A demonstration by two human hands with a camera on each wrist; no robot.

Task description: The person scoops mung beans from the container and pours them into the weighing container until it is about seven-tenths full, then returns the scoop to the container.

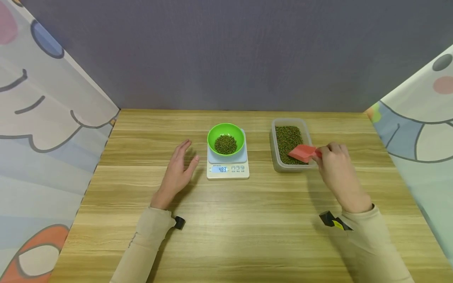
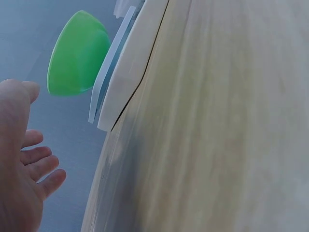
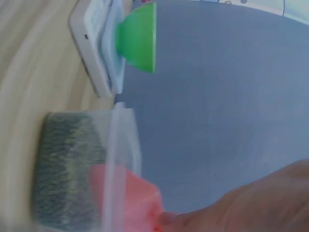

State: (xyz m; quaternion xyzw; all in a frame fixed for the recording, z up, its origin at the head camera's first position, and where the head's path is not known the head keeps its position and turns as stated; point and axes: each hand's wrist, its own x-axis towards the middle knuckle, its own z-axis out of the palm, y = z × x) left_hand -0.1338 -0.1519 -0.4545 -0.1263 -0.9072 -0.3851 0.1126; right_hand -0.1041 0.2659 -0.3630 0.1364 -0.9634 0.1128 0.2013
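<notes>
My right hand [image 1: 336, 169] grips the handle of a red scoop [image 1: 301, 153], whose blade dips into green beans [image 1: 288, 137] in a clear plastic container [image 1: 308, 135]. In the right wrist view the scoop [image 3: 130, 198] shows through the container wall [image 3: 118, 154]. Left of the container, a bright green bowl [image 1: 216, 133] holds a small heap of the same beans [image 1: 225, 145]. It sits on a white kitchen scale [image 1: 228, 173] reading 48.3. My left hand [image 1: 177, 171] hovers beside the scale with fingers extended and nothing in it; the left wrist view shows its fingers [image 2: 43, 169] apart from the bowl [image 2: 79, 55].
A wood-grain table [image 1: 247, 232] bears everything. Behind it rises a grey-blue wall [image 1: 240, 55], and cartoon-printed panels stand on the left [image 1: 42, 165] and right [image 1: 428, 129]. Black wrist cameras sit at both cuffs.
</notes>
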